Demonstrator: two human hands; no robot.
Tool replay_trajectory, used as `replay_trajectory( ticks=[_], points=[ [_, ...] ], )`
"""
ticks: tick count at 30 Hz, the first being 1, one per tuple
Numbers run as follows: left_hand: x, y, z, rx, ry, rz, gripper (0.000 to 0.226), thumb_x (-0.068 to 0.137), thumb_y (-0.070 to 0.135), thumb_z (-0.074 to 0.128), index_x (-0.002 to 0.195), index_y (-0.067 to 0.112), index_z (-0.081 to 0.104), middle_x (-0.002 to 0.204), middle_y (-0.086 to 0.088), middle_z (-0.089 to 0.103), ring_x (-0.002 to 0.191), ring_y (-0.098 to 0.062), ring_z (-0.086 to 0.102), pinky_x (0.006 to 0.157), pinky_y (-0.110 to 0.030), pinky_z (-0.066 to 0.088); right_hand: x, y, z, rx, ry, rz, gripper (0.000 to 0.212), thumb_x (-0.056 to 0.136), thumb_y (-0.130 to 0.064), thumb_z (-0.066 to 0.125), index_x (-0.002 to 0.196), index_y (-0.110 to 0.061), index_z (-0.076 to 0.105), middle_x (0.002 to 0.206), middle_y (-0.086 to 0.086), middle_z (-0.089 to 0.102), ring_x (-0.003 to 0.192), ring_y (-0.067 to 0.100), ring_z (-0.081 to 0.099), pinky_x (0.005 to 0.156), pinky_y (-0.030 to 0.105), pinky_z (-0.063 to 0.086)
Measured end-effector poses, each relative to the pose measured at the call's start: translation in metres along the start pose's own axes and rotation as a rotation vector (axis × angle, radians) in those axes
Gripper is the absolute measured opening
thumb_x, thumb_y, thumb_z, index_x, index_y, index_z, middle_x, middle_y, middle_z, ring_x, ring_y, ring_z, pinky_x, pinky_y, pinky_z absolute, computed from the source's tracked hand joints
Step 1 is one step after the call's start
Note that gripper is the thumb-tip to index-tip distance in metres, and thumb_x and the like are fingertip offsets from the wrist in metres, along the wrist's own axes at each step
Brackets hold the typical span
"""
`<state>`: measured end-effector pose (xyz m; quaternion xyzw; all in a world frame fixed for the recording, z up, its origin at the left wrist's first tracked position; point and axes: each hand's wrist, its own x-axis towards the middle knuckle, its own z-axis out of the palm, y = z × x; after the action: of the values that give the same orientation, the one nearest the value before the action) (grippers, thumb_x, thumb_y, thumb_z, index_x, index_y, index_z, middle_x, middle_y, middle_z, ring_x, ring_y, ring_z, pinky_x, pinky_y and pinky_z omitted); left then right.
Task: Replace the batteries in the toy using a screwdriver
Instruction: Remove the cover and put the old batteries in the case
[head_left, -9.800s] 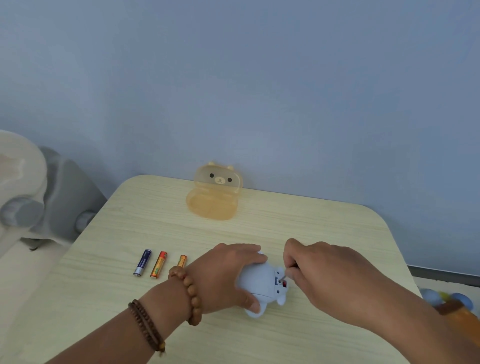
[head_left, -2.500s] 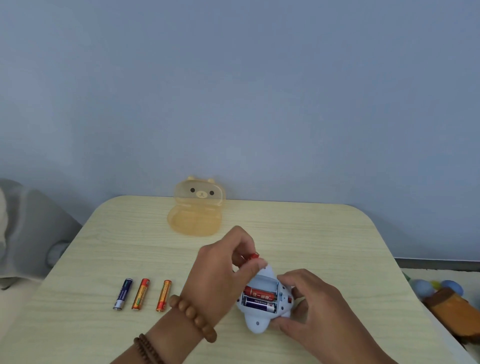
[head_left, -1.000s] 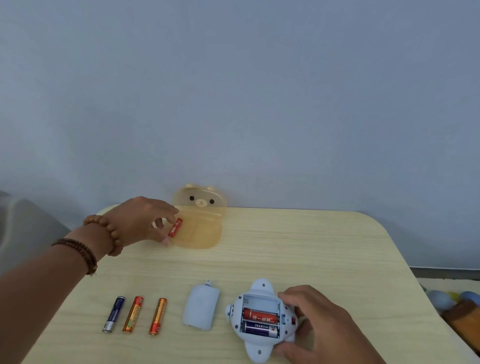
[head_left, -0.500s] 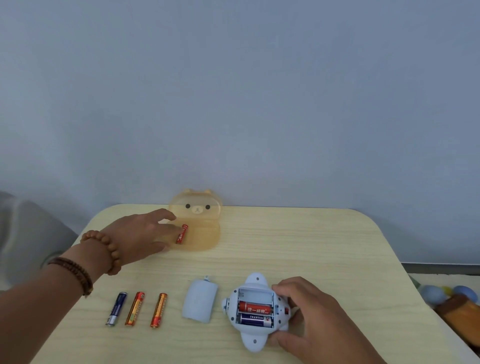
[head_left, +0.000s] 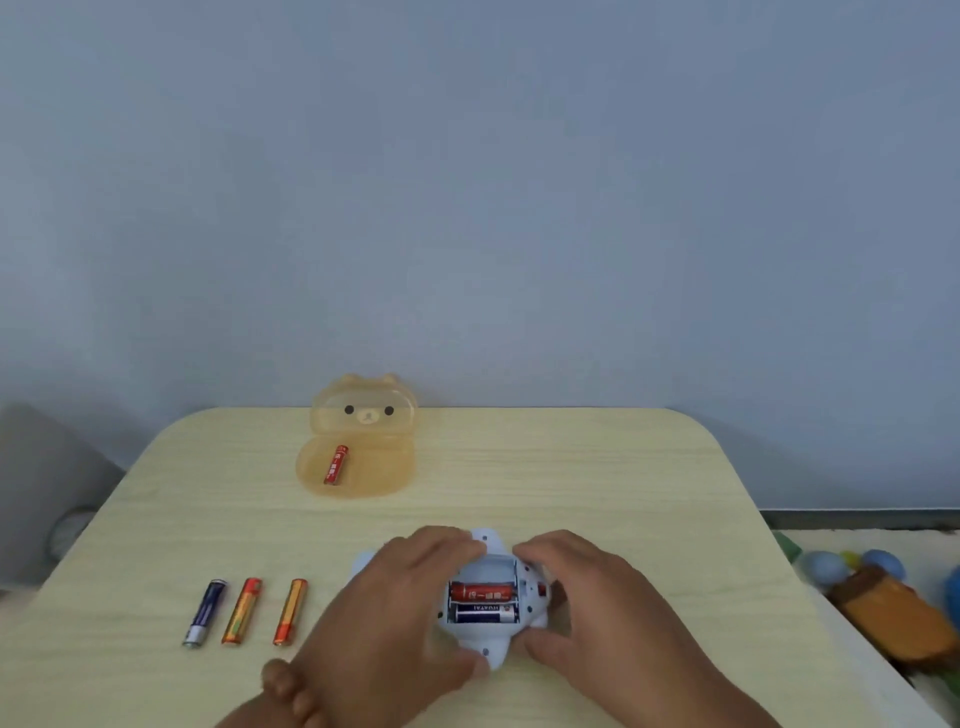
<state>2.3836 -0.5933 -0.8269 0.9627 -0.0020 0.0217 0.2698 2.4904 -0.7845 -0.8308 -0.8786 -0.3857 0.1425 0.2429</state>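
A pale blue toy (head_left: 491, 642) lies upside down near the table's front edge with its battery bay uncovered. Inside the bay sit a red battery (head_left: 480, 591) and a dark blue battery (head_left: 485, 614), with an empty slot above them. My left hand (head_left: 395, 613) grips the toy's left side and my right hand (head_left: 597, 613) grips its right side. A red battery (head_left: 336, 464) rests in the orange bear-shaped box (head_left: 384, 467) at the back. Three batteries lie in a row at the left: blue (head_left: 204, 613), orange (head_left: 242, 611), orange (head_left: 290, 611). No screwdriver is visible, and the battery cover is mostly hidden under my left hand.
The light wooden table (head_left: 571, 478) has rounded far corners and stands against a blue-grey wall. Coloured toys (head_left: 883, 597) lie on the floor at the right. A grey object (head_left: 47, 493) stands off the table's left side.
My left hand let go of the red battery in the bear box and came back to the toy's left side. The right hand stayed on the toy.
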Motion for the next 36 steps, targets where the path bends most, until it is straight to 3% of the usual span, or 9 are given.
replay_trajectory(
  ticks=[4, 6, 8, 12, 16, 22, 27, 32, 36],
  points=[
    [0.004, -0.008, 0.003, -0.173, 0.053, -0.053, 0.073, 0.059, 0.049, 0.083, 0.124, 0.043, 0.051, 0.117, 0.034, 0.044, 0.109, 0.010, 0.048, 0.087, -0.014, 0.048, 0.000, -0.006, -0.008, 0.043, -0.034, 0.035, 0.054, 0.071, -0.046, 0.075, 0.121, -0.043, 0.053, 0.116, -0.024, 0.056, 0.103, -0.001, 0.056, 0.088, 0.028, 0.052],
    [0.005, -0.010, 0.005, -0.179, 0.095, -0.050, 0.071, 0.058, 0.041, 0.088, 0.121, 0.042, 0.056, 0.112, 0.031, 0.048, 0.104, 0.009, 0.051, 0.082, -0.010, 0.048, 0.003, -0.016, -0.010, 0.107, -0.007, 0.056, 0.067, 0.075, -0.055, 0.072, 0.136, -0.043, 0.045, 0.133, -0.028, 0.050, 0.119, -0.001, 0.051, 0.098, 0.027, 0.047],
    [0.006, -0.011, 0.006, -0.163, 0.116, -0.072, 0.069, 0.058, 0.036, 0.090, 0.119, 0.043, 0.058, 0.109, 0.029, 0.050, 0.099, 0.007, 0.053, 0.078, -0.007, 0.046, 0.011, -0.028, -0.007, 0.114, 0.057, 0.093, 0.071, 0.085, -0.052, 0.064, 0.148, -0.037, 0.037, 0.143, -0.023, 0.046, 0.128, 0.002, 0.048, 0.103, 0.028, 0.044],
    [0.005, -0.011, 0.009, -0.160, 0.125, -0.066, 0.069, 0.056, 0.037, 0.090, 0.118, 0.041, 0.061, 0.107, 0.024, 0.053, 0.096, 0.003, 0.055, 0.076, -0.008, 0.045, 0.024, -0.046, 0.012, 0.079, 0.100, 0.101, 0.042, 0.089, -0.042, 0.060, 0.130, -0.033, 0.053, 0.124, -0.016, 0.059, 0.115, 0.010, 0.057, 0.087, 0.027, 0.049],
    [0.004, -0.012, 0.009, -0.172, 0.143, -0.053, 0.071, 0.055, 0.040, 0.086, 0.121, 0.035, 0.061, 0.103, 0.025, 0.051, 0.095, 0.007, 0.053, 0.075, -0.003, 0.040, 0.027, -0.049, 0.024, 0.160, 0.131, 0.171, 0.056, 0.087, -0.039, 0.065, 0.140, -0.032, 0.048, 0.127, -0.017, 0.059, 0.118, 0.007, 0.055, 0.095, 0.028, 0.051],
    [0.006, -0.016, 0.007, -0.199, 0.135, -0.046, 0.072, 0.054, 0.045, 0.087, 0.122, 0.033, 0.065, 0.105, 0.023, 0.052, 0.092, 0.005, 0.056, 0.072, -0.006, 0.044, 0.031, -0.046, 0.023, 0.244, 0.097, 0.212, 0.057, 0.081, -0.036, 0.071, 0.135, -0.033, 0.053, 0.121, -0.016, 0.060, 0.112, 0.005, 0.058, 0.090, 0.024, 0.051],
    [0.007, -0.015, 0.006, -0.222, 0.131, -0.031, 0.072, 0.052, 0.055, 0.069, 0.120, 0.033, 0.065, 0.102, 0.026, 0.050, 0.093, 0.005, 0.055, 0.069, -0.006, 0.044, 0.032, -0.049, 0.022, 0.225, 0.079, 0.205, 0.064, 0.076, -0.040, 0.070, 0.137, -0.033, 0.050, 0.122, -0.016, 0.059, 0.115, 0.006, 0.056, 0.093, 0.026, 0.051],
    [0.010, -0.017, 0.006, -0.224, 0.135, -0.016, 0.067, 0.054, 0.051, 0.070, 0.118, 0.031, 0.067, 0.101, 0.025, 0.050, 0.090, 0.004, 0.056, 0.068, -0.005, 0.044, 0.031, -0.051, 0.021, 0.146, 0.060, 0.135, 0.067, 0.083, -0.041, 0.063, 0.146, -0.030, 0.042, 0.132, -0.014, 0.055, 0.124, 0.008, 0.047, 0.093, 0.021, 0.042],
    [0.011, -0.016, 0.003, -0.221, 0.117, -0.009, 0.066, 0.056, 0.047, 0.074, 0.119, 0.029, 0.067, 0.101, 0.023, 0.050, 0.089, 0.004, 0.055, 0.068, -0.004, 0.043, 0.029, -0.051, 0.018, 0.154, 0.049, 0.127, 0.062, 0.084, -0.038, 0.061, 0.143, -0.032, 0.044, 0.125, -0.014, 0.056, 0.120, 0.007, 0.052, 0.096, 0.024, 0.046]
  ],
)
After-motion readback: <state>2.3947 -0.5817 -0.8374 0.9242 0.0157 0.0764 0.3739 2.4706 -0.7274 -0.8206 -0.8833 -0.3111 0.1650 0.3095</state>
